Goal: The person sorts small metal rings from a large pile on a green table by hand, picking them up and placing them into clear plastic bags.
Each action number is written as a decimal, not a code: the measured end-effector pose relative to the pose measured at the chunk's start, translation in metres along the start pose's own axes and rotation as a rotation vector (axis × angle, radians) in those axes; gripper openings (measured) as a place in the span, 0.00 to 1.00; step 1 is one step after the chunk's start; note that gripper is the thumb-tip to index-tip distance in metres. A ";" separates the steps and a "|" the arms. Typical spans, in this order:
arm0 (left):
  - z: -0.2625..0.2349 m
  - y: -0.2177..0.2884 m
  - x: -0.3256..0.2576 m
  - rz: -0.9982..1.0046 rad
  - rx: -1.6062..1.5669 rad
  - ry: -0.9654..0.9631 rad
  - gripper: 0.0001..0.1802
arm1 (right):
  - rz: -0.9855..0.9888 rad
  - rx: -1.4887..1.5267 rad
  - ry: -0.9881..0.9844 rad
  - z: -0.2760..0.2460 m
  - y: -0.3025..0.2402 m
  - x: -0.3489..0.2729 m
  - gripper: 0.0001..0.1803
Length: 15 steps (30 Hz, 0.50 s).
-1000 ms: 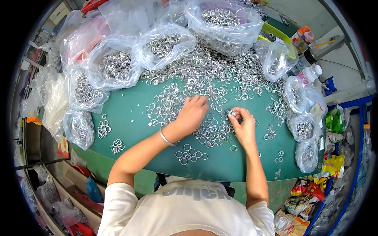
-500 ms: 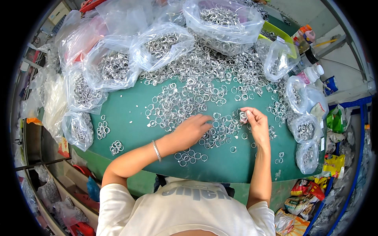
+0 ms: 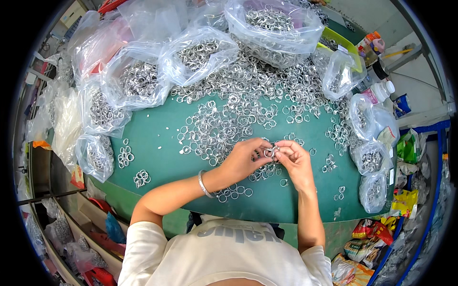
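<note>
Metal: a small silvery ring (image 3: 270, 152) is sitting just right of the frame's centre, pinched between both hands above the green table (image 3: 157, 138).
Left hand (image 3: 244, 159): it is closing thumb and fingertips on the ring from the left; a metal bangle (image 3: 205, 184) is circling its wrist.
Right hand (image 3: 296, 162): it is gripping the same ring from the right, fingers curled in.
Near the hands: little groups of rings (image 3: 233, 191) are lying below the left wrist, and more groups (image 3: 126, 156) are resting at the left of the mat.
Loose heap (image 3: 238, 114): it is spreading thickly across the upper middle of the table, unsorted.
Bags (image 3: 138, 81): clear plastic bags full of rings are crowding the upper left, top and right edges.
Progress: judging by this, only a few small groups are laid out while the big heap is waiting, so most of the work seems left.
</note>
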<state>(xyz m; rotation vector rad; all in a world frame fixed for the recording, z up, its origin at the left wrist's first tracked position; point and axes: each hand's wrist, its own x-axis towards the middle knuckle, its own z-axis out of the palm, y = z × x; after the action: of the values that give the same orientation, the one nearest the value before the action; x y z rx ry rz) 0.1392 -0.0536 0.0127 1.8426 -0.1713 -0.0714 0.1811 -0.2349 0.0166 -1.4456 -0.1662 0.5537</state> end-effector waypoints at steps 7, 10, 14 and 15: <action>-0.001 -0.005 -0.005 -0.219 -0.462 -0.031 0.18 | -0.363 -0.482 0.158 0.016 -0.007 -0.007 0.16; -0.003 -0.004 -0.004 -0.257 -0.592 -0.050 0.17 | -0.402 -0.469 0.295 0.025 -0.005 -0.010 0.14; -0.005 0.001 -0.005 -0.280 -0.726 -0.011 0.17 | -0.499 -0.618 0.314 0.027 -0.004 -0.014 0.09; -0.004 0.002 -0.006 -0.253 -0.726 0.017 0.17 | -0.535 -0.676 0.301 0.027 -0.006 -0.014 0.08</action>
<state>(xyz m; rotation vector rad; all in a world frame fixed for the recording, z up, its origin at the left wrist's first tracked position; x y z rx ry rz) 0.1335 -0.0498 0.0150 1.1300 0.0964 -0.2596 0.1589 -0.2172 0.0296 -2.0168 -0.5159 -0.1908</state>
